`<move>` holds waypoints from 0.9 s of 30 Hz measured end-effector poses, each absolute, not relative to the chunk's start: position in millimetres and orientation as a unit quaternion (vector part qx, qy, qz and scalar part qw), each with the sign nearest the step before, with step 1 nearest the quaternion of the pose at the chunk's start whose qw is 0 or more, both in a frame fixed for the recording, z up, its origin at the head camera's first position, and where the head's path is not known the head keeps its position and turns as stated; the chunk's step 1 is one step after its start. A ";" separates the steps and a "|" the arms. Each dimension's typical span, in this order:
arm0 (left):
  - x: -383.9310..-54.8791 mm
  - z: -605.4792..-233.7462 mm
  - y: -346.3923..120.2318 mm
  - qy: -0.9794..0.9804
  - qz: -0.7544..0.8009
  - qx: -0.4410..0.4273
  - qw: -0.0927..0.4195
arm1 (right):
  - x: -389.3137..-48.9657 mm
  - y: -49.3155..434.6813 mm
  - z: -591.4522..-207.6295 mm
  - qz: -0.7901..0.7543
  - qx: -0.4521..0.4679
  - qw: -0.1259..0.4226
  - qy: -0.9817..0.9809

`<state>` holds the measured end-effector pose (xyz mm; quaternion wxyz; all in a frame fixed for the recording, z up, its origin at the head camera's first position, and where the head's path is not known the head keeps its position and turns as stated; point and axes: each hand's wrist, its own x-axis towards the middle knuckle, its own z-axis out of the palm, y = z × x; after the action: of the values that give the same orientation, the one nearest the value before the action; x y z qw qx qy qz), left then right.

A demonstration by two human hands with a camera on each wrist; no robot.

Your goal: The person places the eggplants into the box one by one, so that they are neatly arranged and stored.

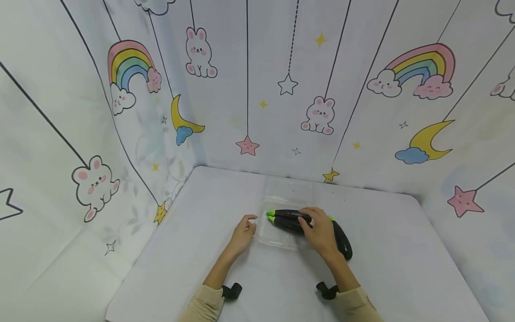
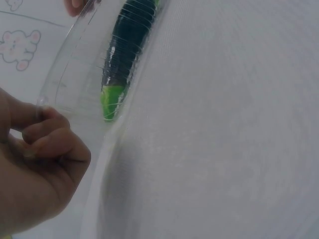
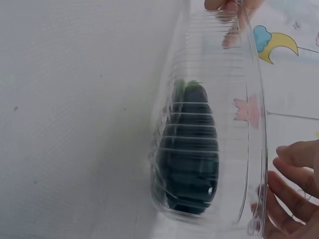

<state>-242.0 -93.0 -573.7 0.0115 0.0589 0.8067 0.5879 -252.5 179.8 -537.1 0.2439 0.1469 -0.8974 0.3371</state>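
Note:
A clear plastic box [image 1: 277,243] with its lid [image 1: 287,190] folded back holds two dark, glossy eggplants [image 1: 284,223] with bright green stem ends. Through the box wall an eggplant [image 3: 194,149] shows in the right wrist view, and an eggplant [image 2: 127,45] in the left wrist view. My left hand [image 1: 243,233] pinches the box's left rim, its other fingers curled. Above the right end of the box is my right hand [image 1: 319,230], fingers loosely spread near the rim and apart from the eggplants in the right wrist view. Another eggplant [image 1: 342,239] lies outside, right of the box, partly behind my right hand.
A white-covered table [image 1: 193,214] carries everything. Behind it and on both sides hang white curtains [image 1: 225,112] printed with rabbits, rainbows, moons and stars. Black wrist straps [image 1: 327,290] sit below beige sleeves.

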 end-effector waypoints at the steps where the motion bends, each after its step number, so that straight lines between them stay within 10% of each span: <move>1: -241.9 -573.8 -93.0 0.807 0.588 0.058 0.012 | -251.8 181.5 -536.6 0.340 0.144 0.253 -0.894; 12: -242.9 -575.5 -92.1 0.807 0.587 0.059 0.013 | -251.4 203.5 -542.9 0.379 0.083 0.327 -0.862; 27: -244.0 -575.9 -91.6 0.807 0.588 0.054 0.013 | -239.2 234.9 -553.9 0.384 -0.019 0.285 -0.878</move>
<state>-244.0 -91.6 -575.9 0.0130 0.0537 0.8070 0.5880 -239.2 234.9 -553.9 0.2854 -0.0187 -0.8779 0.3841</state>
